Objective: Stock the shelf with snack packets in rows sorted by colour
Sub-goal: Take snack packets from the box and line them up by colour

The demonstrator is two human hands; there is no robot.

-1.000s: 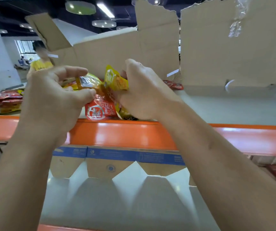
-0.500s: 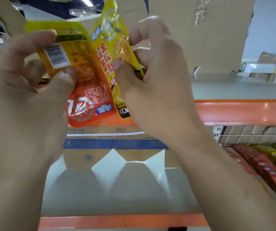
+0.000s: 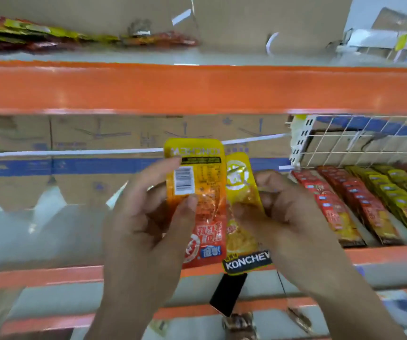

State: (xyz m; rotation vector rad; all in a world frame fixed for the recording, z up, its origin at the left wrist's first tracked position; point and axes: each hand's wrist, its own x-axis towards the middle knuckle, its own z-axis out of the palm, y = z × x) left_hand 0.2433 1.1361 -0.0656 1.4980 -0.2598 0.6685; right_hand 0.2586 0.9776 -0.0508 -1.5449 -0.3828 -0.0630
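Since half a second ago both hands and their packets have dropped from in front of the top shelf (image 3: 123, 57) to in front of the shelf (image 3: 50, 236) below it, and the rows (image 3: 369, 200) at the right have come further into sight; the left hand (image 3: 148, 224) grips the orange packet (image 3: 202, 187) upright, thumb pressed on its face just under the barcode, fingers curled at its left edge; the right hand (image 3: 288, 217) pinches the yellow packet (image 3: 240, 192) between thumb and curled fingers, its black band at the lower end; the two packets stand side by side with their long edges touching, the orange one reaching higher.

The rows lie on the right part of the shelf, running front to back, red ones to the left, yellow ones beside them, more red at the far right; a white wire rack (image 3: 344, 143) stands behind them; cardboard (image 3: 74, 143) with a blue stripe lines the back of the shelf; an orange beam (image 3: 197, 89) crosses above; on the top shelf a loose pile (image 3: 38, 35) of yellow and red packets lies at the left; the picture is blurred.
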